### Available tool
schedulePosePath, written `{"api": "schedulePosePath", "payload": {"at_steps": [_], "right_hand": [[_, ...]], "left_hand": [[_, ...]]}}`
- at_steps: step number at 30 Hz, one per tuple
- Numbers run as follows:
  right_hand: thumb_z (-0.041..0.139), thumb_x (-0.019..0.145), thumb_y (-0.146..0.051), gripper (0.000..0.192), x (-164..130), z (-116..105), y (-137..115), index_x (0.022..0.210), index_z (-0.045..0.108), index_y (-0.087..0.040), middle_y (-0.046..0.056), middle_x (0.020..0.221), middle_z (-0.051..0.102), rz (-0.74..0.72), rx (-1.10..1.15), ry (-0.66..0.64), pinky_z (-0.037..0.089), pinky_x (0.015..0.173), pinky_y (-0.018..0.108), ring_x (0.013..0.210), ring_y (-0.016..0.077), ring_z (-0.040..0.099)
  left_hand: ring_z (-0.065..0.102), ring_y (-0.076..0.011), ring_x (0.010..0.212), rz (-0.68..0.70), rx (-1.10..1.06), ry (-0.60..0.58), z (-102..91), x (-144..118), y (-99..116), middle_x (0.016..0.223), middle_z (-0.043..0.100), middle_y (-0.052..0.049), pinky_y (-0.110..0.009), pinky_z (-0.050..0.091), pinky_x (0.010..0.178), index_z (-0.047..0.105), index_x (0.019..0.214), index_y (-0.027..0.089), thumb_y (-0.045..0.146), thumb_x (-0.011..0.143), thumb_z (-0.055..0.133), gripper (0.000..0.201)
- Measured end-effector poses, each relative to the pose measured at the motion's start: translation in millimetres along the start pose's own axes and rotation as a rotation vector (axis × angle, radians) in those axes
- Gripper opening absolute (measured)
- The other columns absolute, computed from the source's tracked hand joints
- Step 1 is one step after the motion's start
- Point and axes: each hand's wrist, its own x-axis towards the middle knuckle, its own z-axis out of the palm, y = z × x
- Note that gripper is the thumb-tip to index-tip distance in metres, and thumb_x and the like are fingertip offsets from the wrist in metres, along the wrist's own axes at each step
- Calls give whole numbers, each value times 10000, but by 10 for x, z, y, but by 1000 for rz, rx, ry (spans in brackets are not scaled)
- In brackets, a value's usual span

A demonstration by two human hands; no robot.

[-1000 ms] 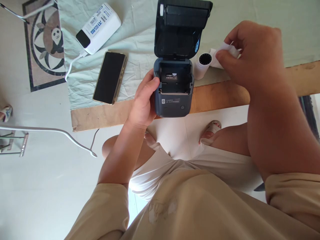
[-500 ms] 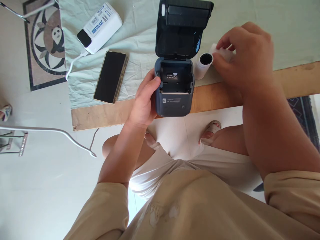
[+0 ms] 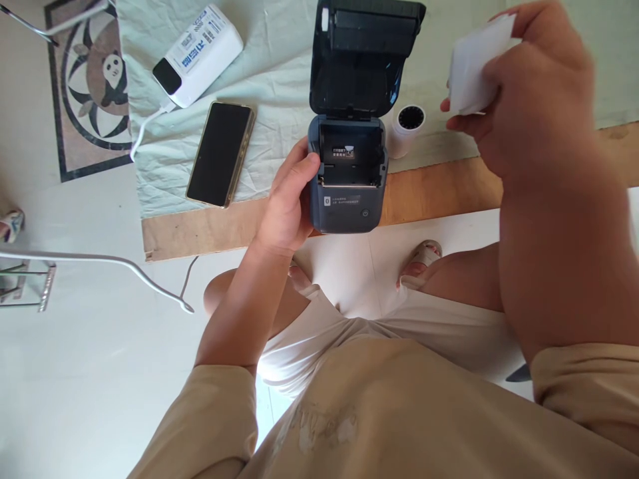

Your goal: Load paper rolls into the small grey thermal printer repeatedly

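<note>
I hold the printer by its side in my left hand, over the near edge of the tabletop: dark blue-grey, its black lid tipped fully back, the bay showing a small printed label, a power mark on the front face. In my right hand is the paper, white, thin and bunched, raised above the tabletop, apart from the printer.

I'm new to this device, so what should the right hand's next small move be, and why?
Probably bring the white paper-like item in the right hand toward the open bay of the dark device: its lid stands raised, and the left hand grips its side.
</note>
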Motion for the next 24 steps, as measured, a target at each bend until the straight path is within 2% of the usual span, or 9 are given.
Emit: {"api": "schedulePosePath", "payload": {"at_steps": [2, 4, 7, 12, 14, 17, 20, 22, 24], "right_hand": [[483, 746, -187, 242, 70, -26, -24, 961, 545, -280, 49, 986, 656, 186, 195, -54, 489, 569, 333, 713, 162, 655], [469, 763, -185, 188, 126, -55, -11, 909, 556, -264, 71, 978, 648, 242, 306, -85, 484, 578, 319, 693, 136, 617], [547, 686, -158, 273, 186, -90, 85, 934, 538, -272, 45, 980, 642, 200, 355, -34, 468, 579, 294, 680, 118, 590], [534, 703, -242, 370, 342, -156, 302, 1072, 526, -268, 70, 1280, 628, 188, 355, -135, 573, 691, 367, 858, 165, 693], [527, 724, -279, 361, 437, -196, 393, 1085, 541, -275, 80, 1308, 619, 223, 363, -148, 580, 693, 382, 943, 197, 713], [570, 716, -346, 240, 591, -270, 535, 950, 596, -302, 64, 1159, 687, 154, 426, -326, 580, 663, 381, 993, 228, 719], [670, 635, -316, 237, 681, -331, 621, 871, 661, -290, 48, 950, 734, 81, 584, -561, 541, 557, 360, 812, 214, 722], [716, 643, -314, 262, 665, -343, 615, 902, 699, -284, 14, 875, 735, 99, 654, -605, 512, 501, 339, 690, 180, 700], [732, 702, -332, 216, 592, -324, 558, 914, 721, -294, -20, 852, 737, 104, 676, -562, 503, 479, 308, 636, 141, 682]], "left_hand": [[741, -219, 1008, -8, 18, -7, 1, 0, 5, 1026, 723, -40, -296, 606, 772, 703, 1057, 242, 522, 993, 643, 294], [736, -232, 1046, -18, 25, -13, -1, 1, 10, 1066, 725, -50, -310, 611, 813, 704, 1087, 245, 528, 997, 628, 306], [730, -239, 1068, -18, 19, -22, -5, 2, 10, 1090, 723, -57, -315, 604, 819, 703, 1105, 243, 506, 1008, 598, 299], [727, -251, 1089, -24, 21, -2, -6, 4, 4, 1083, 725, -50, -316, 601, 816, 693, 1097, 240, 540, 988, 638, 323], [732, -240, 1069, -22, 12, -7, -13, 6, -2, 1090, 729, -49, -311, 606, 821, 698, 1116, 236, 526, 993, 638, 321], [735, -204, 996, 0, -20, -25, -34, 14, -20, 1075, 731, -41, -289, 607, 807, 707, 1114, 225, 505, 1013, 617, 311], [725, -167, 918, 13, -57, -45, -51, 24, -37, 1055, 729, -32, -262, 604, 778, 713, 1090, 211, 489, 1013, 629, 301], [723, -157, 902, 15, -70, -50, -56, 28, -42, 1054, 728, -29, -252, 605, 773, 713, 1086, 206, 483, 1002, 649, 296], [720, -155, 886, 13, -68, -41, -56, 33, -45, 1041, 725, -27, -245, 601, 759, 713, 1076, 208, 492, 989, 666, 300]]}}
